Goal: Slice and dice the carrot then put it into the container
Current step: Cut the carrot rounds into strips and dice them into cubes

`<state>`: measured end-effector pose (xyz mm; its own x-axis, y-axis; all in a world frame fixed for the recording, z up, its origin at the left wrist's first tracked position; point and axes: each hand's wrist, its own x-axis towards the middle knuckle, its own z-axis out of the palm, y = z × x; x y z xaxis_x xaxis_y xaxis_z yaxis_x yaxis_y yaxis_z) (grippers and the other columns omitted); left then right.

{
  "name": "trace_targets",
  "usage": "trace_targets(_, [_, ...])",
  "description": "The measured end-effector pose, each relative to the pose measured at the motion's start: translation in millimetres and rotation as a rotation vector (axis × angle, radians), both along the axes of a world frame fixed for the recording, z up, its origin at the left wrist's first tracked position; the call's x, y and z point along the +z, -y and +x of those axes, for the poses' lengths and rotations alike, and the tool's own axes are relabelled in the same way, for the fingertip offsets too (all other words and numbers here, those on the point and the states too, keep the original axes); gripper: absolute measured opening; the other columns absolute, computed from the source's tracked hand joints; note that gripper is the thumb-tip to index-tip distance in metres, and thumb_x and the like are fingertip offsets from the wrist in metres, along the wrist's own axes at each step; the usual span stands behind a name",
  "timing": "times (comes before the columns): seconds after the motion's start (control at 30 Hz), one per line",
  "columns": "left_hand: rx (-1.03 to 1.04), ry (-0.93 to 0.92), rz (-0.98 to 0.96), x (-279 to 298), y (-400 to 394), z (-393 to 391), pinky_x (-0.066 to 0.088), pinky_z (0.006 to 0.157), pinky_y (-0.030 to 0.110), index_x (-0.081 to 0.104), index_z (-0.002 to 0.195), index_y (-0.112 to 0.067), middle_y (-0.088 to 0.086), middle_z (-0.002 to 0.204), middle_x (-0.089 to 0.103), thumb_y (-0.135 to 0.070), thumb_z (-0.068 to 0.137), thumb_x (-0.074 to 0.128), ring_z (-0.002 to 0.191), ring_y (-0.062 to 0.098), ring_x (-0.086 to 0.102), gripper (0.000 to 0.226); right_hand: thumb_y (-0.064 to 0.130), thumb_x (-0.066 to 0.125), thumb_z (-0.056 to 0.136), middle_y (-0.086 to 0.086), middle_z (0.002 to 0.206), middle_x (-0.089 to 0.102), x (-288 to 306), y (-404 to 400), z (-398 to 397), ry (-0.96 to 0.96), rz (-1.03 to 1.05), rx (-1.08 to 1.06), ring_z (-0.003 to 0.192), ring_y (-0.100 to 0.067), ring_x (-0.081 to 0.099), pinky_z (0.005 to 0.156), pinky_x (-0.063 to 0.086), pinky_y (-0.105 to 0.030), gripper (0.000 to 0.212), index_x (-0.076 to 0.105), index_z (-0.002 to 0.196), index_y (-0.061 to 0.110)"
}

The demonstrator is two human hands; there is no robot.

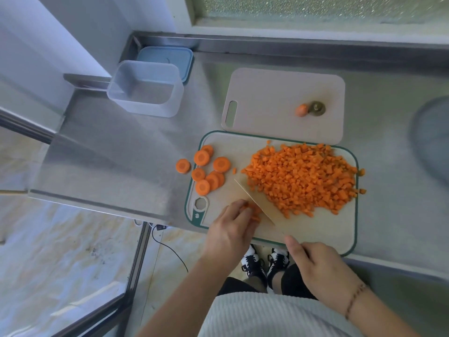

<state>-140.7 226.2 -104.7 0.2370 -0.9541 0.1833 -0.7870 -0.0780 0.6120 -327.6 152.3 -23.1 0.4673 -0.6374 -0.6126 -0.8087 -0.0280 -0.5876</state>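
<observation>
While the big pile of diced carrot (301, 178) covers the right half of the green-rimmed cutting board (340, 239), I see a few carrot pieces (252, 210) under my left hand (230, 229) near the board's front edge, fingers curled down onto them, holding them in place. My right hand (320, 266) grips the knife handle, thumb laid along the top; the handle itself is hidden in the fist. The knife (255, 203) blade is pale, angled from the right hand up-left, edge down on the board just beside the left fingertips, its far side against the diced pile. Round carrot slices (209, 169) lie uncut at the board's left end, some overlapping, one off the board on the bench (121, 147). A few dice have spilled past the board's right rim. Behind, touching the first board, a second pale board (279, 93) carries the carrot tip (301, 110) and the stem end (317, 108), side by side. The clear container (145, 90) sits empty at the bench's back left, well apart from the boards, its blue lid (167, 57) lying just behind it.
</observation>
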Motion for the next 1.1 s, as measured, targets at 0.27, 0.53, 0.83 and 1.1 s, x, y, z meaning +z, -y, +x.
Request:
trace_targets(0.27, [-0.069, 0.232, -0.146, 0.6, 1.3, 10.5, 0.050, 0.062, 0.039, 0.075, 0.088, -0.015, 0.002, 0.102, 0.068, -0.022, 0.096, 0.068, 0.075, 0.025, 0.060, 0.013, 0.066, 0.025, 0.085, 0.006, 0.040, 0.031, -1.9, 9.6, -11.2, -0.030, -0.020, -0.003, 0.040, -0.007, 0.037, 0.047, 0.034, -0.021, 0.061, 0.033, 0.054, 0.015])
trace_targets(0.53, [-0.060, 0.196, -0.174, -0.8, 4.7, 11.9, 0.048, 0.069, 0.039, 0.074, 0.084, -0.015, 0.001, 0.099, 0.066, -0.020, 0.090, 0.072, 0.086, 0.026, 0.060, 0.009, 0.069, 0.024, 0.083, 0.002, 0.045, 0.032, -5.5, 5.6, -14.3, -0.028, -0.019, 0.009, 0.043, -0.008, 0.037, 0.050, 0.036, -0.021, 0.062, 0.035, 0.055, 0.015])
trace_targets(0.83, [-0.108, 0.033, -0.220, -14.3, 8.4, 11.3, 0.052, 0.091, 0.039, 0.076, 0.089, -0.005, 0.008, 0.107, 0.071, -0.006, 0.089, 0.077, 0.095, 0.031, 0.066, 0.002, 0.067, 0.024, 0.085, 0.001, 0.044, 0.033, -0.8, 2.4, -13.2, -0.005, -0.002, 0.026, 0.043, -0.009, 0.036, 0.051, 0.037, -0.021, 0.061, 0.036, 0.054, 0.015])
trace_targets(1.1, [-0.140, 0.136, -0.230, -16.4, 5.8, 9.3, 0.054, 0.087, 0.042, 0.073, 0.102, -0.005, 0.007, 0.111, 0.068, -0.008, 0.096, 0.066, 0.096, 0.032, 0.066, 0.010, 0.077, 0.015, 0.088, 0.003, 0.077, 0.067, -9.0, -5.7, -33.8, 0.127, -0.065, 0.050, 0.079, -0.008, 0.063, 0.079, 0.051, -0.031, 0.074, 0.061, 0.076, 0.021])
